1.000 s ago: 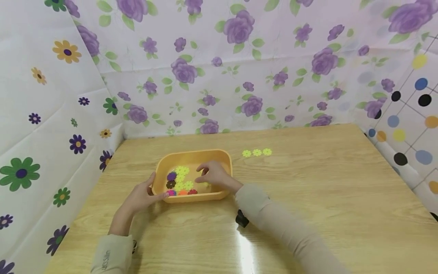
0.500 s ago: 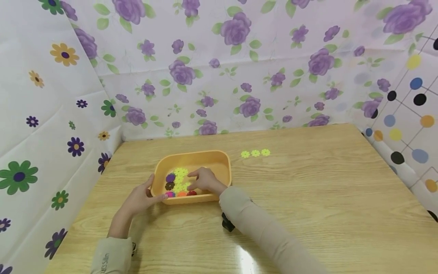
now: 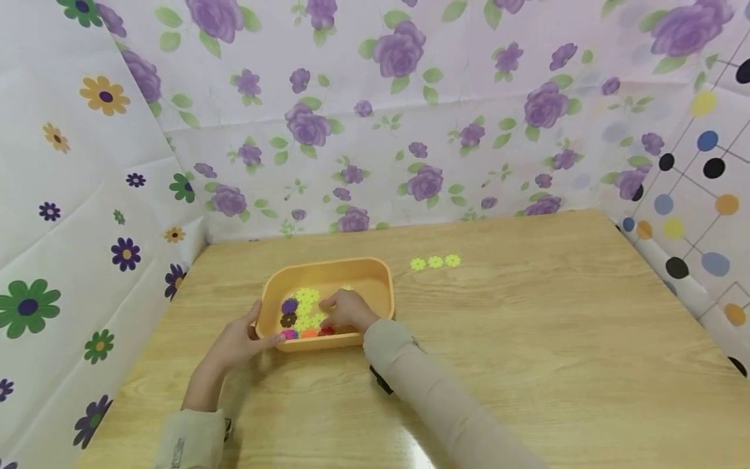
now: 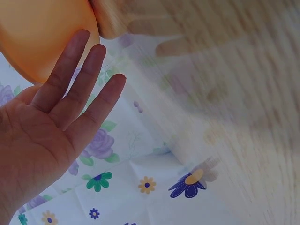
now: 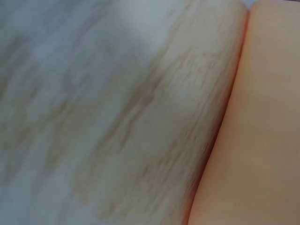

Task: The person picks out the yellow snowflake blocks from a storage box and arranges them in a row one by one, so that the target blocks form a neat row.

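An orange plastic tub (image 3: 375,267) holds several flower-shaped plastic discs, mostly yellow discs (image 3: 306,296). A purple disc (image 3: 290,305), a brown disc (image 3: 288,320), an orange disc (image 3: 308,333) and a pink disc (image 3: 290,334) lie among them. My left hand (image 3: 236,342) holds the tub's front left corner, thumb over the rim; in the left wrist view the other left-hand fingers (image 4: 96,108) are extended and spread against the tub's outside. My right hand (image 3: 349,311) reaches down inside the tub, thumb and index finger parted beside the yellow discs. A red disc (image 3: 326,331) is partly under it.
Three yellow discs (image 3: 435,262) lie in a row on the wooden table (image 3: 527,312), to the right of the tub. Flower-printed sheets (image 3: 375,156) rise behind and at the left, and a dotted sheet (image 3: 697,228) at the right. The right wrist view shows tabletop and the tub's outer wall (image 5: 253,122).
My right hand has moved left inside the tub, from its right half to the yellow discs. The left hand keeps its hold on the corner. The row on the table looks the same.
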Action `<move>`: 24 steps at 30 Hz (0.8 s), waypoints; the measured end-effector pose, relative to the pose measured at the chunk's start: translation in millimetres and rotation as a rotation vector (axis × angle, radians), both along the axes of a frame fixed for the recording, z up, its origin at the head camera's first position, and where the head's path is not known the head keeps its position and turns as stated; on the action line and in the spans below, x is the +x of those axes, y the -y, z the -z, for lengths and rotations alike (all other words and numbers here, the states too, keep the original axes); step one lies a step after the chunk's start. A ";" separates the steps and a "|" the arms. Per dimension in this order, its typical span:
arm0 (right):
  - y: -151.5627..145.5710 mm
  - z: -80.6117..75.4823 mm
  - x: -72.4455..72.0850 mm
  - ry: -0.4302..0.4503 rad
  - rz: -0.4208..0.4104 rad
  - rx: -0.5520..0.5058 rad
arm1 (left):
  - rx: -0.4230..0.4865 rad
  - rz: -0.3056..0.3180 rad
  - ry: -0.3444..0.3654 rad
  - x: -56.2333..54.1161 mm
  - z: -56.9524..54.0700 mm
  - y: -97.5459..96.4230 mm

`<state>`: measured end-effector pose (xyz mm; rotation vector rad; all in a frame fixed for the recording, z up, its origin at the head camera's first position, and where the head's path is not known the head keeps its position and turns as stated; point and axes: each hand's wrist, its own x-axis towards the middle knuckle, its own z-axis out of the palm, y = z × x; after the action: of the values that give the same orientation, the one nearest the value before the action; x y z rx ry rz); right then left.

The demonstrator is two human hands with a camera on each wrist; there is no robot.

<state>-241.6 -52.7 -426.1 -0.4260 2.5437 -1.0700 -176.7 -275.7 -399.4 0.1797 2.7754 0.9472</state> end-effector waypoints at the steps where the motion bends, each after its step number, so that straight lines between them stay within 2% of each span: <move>1: 0.8 0.2 0.6 -0.004 -0.004 0.018 | 0.003 -0.003 0.006 0.7 0.3 0.0; 4: 3.3 0.7 1.7 -0.038 -0.027 0.102 | 0.013 -0.013 0.017 2.4 1.7 0.3; 9: 6.9 2.6 0.7 -0.078 -0.052 0.189 | -0.018 -0.005 -0.011 5.1 0.8 -0.3; 15: 7.7 2.3 0.3 -0.056 -0.015 0.187 | -0.029 -0.003 -0.022 5.5 -0.3 -1.3; 24: 6.2 2.0 -2.7 -0.064 0.011 0.185 | -0.008 -0.015 0.005 3.4 -2.1 -4.0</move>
<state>-244.3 -59.0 -428.1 -0.4029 2.6744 -0.8267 -173.2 -271.7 -397.2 0.1562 2.7796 0.9388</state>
